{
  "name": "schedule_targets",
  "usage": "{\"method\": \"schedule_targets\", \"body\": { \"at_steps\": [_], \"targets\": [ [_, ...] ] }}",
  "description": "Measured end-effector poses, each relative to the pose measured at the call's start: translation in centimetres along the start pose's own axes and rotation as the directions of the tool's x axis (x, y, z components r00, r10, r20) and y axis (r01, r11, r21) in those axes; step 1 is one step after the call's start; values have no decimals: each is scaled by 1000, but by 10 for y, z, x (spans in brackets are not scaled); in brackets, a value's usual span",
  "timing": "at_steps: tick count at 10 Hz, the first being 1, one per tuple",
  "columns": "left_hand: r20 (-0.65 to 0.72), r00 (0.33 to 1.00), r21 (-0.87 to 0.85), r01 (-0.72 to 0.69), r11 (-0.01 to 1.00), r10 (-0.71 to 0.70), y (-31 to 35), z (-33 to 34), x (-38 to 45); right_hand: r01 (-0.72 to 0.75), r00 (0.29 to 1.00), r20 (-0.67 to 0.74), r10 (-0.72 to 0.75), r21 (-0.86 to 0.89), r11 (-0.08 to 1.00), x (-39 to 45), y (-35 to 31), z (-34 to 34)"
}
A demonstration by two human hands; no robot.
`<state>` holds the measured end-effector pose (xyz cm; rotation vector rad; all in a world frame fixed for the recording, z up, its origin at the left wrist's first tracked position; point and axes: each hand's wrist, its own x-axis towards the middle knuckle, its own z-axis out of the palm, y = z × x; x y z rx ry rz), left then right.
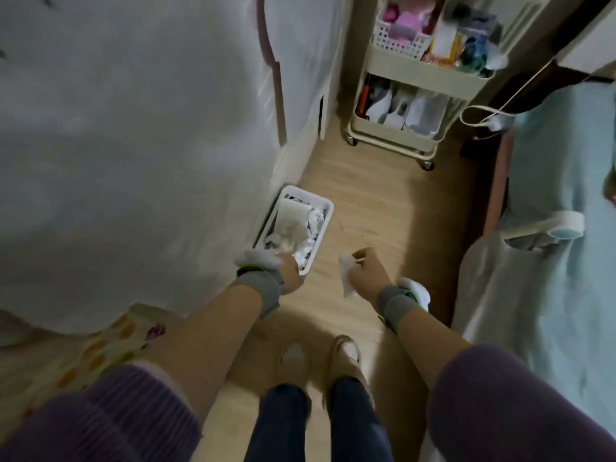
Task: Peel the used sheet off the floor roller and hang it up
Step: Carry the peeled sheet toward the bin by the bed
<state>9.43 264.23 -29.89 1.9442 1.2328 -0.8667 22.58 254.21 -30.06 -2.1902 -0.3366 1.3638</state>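
Two hands — right hand (365,273) grip closed on one crumpled sheet (346,278), left hand (290,271) grip unclear — one basket (325,225)

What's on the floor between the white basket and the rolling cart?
Nothing: the head view shows bare wooden floor between the white basket and the rolling cart.

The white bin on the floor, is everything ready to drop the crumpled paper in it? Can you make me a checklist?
1. Crumpled sheet gripped in right hand: ok.
2. Sheet above the white bin: not ok, it hangs over bare floor beside it.
3. Room left in the bin: cannot tell, white scraps already fill much of it.
4. Left hand out of the way: not ok, it is at the bin's near edge.
5. Floor roller within sight: ok, at the right.
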Motion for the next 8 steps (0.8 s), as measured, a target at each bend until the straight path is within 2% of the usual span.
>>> {"method": "schedule_targets", "body": {
  "at_steps": [1, 2, 4, 6, 7, 8],
  "targets": [
    [23, 998, 50, 64, 997, -65, -4, 10, 34, 69, 996, 63, -60, -141, 988, 44, -4, 7],
    [12, 998, 11, 68, 998, -68, -10, 22, 79, 75, 994, 91, -61, -159, 984, 93, -8, 18],
    [5, 996, -37, 89, 995, -89, -26, 41, 139, 92, 994, 71, -83, -133, 987, 169, -16, 47],
    [9, 995, -45, 102, 994, -102, -37, 44, 174, 136, 990, 47, -134, -35, 990, 216, -32, 75],
    [14, 995, -39, 102, 994, -101, -42, 46, 185, 147, 977, 162, -139, -40, 988, 230, -37, 83],
    [3, 997, -49, 80, 996, -79, -43, 46, 187, 154, 963, 250, -106, -181, 971, 232, -35, 83]
  ]
}}
